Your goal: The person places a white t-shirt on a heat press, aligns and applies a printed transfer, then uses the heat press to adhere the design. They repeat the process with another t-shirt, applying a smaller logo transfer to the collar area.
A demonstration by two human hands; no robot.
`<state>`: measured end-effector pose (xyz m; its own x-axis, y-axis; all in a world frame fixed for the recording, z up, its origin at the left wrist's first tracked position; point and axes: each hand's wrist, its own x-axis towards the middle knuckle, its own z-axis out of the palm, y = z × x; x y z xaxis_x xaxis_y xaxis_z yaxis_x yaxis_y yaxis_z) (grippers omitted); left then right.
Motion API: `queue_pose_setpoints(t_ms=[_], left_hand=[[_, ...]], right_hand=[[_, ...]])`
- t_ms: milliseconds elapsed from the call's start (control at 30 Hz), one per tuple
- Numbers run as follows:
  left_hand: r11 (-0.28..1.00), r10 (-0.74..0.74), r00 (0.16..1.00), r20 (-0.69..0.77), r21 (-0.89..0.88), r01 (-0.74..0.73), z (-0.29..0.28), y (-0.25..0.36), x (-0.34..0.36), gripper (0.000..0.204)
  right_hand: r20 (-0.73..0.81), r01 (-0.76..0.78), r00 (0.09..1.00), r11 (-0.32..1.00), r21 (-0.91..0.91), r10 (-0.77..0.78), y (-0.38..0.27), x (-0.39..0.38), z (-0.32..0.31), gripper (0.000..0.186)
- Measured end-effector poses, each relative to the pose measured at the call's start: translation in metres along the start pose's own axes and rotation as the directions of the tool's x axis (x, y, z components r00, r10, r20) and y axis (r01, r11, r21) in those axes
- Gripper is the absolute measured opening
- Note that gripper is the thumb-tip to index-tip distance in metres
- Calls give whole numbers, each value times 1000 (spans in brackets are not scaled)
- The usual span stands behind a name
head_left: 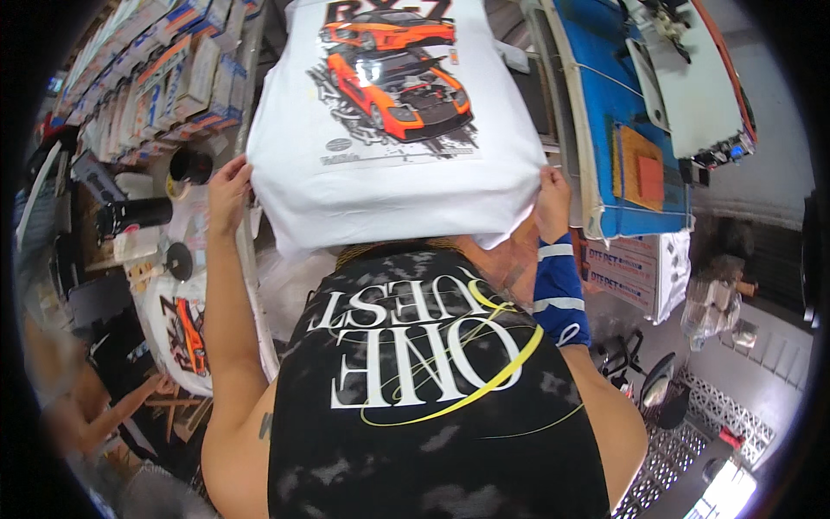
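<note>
A white T-shirt (398, 186) printed with two orange sports cars, dark lettering and splashes is spread in front of me across the upper middle. My left hand (231, 183) pinches the shirt's left edge. My right hand (551, 195) grips its right edge, with a blue striped sleeve on that forearm. The shirt's lower part sags between my hands above my black patterned top, and hides most of what lies under it.
Stacked cardboard boxes (181, 60) line the upper left. A blue-covered board (631, 225) with orange pads and a white box (640, 277) are at right. At lower left lie another printed white shirt (160, 342) and another person's arm (121, 406).
</note>
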<state>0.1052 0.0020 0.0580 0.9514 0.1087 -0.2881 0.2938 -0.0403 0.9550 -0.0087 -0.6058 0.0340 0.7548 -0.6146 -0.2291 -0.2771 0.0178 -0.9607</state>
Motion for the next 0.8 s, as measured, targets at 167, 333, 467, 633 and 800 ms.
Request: queue_pose_setpoints(t_ms=[167,333,467,633,800], left_hand=[[420,715,699,-2,800,-428,55,7,-33,22],[250,755,585,294,696,-673,116,5,-76,29],[219,744,579,332,698,-682,130,3,-81,32],[233,745,588,317,701,-674,130,1,-80,30],[239,746,586,316,694,-679,130,0,-81,31]], right_hand=[[47,410,846,592,-694,-531,-16,-29,33,39],[461,747,615,285,-601,-640,-31,-79,81,47],[509,750,607,226,-622,-611,-36,-88,94,50],[511,740,612,210,-639,-603,-34,-86,93,49],[501,745,605,217,-631,-619,-31,-86,94,46]])
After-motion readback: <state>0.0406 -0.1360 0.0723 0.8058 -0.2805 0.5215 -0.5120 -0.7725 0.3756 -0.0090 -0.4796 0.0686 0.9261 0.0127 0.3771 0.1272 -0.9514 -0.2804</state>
